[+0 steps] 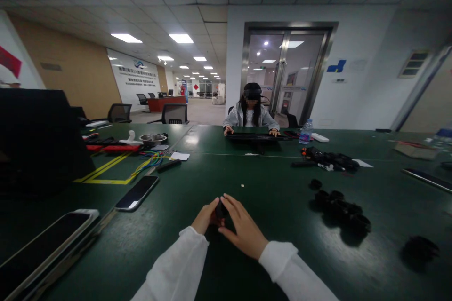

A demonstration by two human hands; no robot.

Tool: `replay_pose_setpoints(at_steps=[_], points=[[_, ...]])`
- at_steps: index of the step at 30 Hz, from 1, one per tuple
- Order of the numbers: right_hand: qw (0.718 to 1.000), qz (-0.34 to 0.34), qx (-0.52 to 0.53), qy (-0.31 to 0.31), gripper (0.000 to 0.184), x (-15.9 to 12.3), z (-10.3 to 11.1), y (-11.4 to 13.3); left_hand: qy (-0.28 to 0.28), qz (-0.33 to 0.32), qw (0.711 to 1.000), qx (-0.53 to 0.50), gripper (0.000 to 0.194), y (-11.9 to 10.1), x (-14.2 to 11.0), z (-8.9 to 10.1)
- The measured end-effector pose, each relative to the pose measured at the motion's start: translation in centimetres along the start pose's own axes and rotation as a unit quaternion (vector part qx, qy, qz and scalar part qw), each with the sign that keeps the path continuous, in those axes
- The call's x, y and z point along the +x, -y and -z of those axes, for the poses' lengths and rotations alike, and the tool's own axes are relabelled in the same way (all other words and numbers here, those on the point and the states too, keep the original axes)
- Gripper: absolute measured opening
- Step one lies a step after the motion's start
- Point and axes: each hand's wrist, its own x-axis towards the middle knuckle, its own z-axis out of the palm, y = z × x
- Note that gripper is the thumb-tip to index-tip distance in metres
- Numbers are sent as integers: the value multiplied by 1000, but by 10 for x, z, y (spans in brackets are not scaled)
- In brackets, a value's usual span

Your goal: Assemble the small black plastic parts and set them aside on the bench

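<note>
Both of my hands meet over the near middle of the dark green table [197, 174]. Between them is a small black part [221, 209], mostly covered by fingers, so its exact kind cannot be made out. My left hand [205, 216] closes on it from the left. From the right, my right hand [243, 228] presses its fingers against it, the thumb reaching in underneath. To the right stands a cluster of several black ring-shaped parts [341, 211], with one more black part [420, 248] nearer the right edge.
A phone [137, 193] and a larger device [49, 244] lie on the left, near a black box-like panel [38, 141]. Across the table a person [251, 110] handles a flat black object [252, 137]. A water bottle [305, 131] and black cables or tools [330, 157] sit right of centre.
</note>
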Motion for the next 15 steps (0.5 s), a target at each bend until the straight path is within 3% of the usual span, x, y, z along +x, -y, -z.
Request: replay_pose_setpoints(at_steps=[3,8,11,15], points=[[1000,8,24,-5,58,-4,0,4,39,-29,999,25,42,7,-5,-8],[999,22,6,-43,49,-8,6,-13,77,-30,993,85,54,2,-12,-16],[991,-36,-61,-115,47,-8,20,-41,42,-61,992,103,51,-5,-11,-11],[947,-159,-208,-183,38,-18,55,-94,-26,-67,992,100,46,-10,-6,0]])
